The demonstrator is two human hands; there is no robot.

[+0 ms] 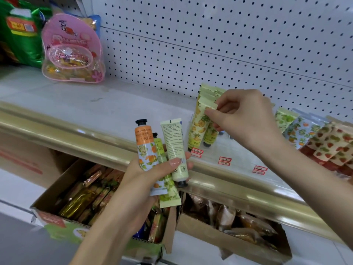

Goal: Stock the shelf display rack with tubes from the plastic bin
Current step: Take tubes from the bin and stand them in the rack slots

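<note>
My left hand [152, 175] grips three tubes in front of the shelf edge: an orange-patterned tube [144, 144] with a black cap up, a green tube [166, 180], and a pale tube [174, 148] with its printed back facing me. My right hand [246, 119] pinches the crimped top of a yellow-green tube [210, 131] that stands cap down in the clear display rack [227, 150], beside a yellow pineapple tube [197, 127]. More tubes [298, 131] lean in the rack to the right. The plastic bin is out of view.
A white pegboard [229, 44] backs the shelf [95, 104], which has a gold front rail [76, 138]. A pink bag [72, 50] and green packs [21, 31] sit at the far left. Open cardboard boxes [86, 197] of snacks lie on the shelf below.
</note>
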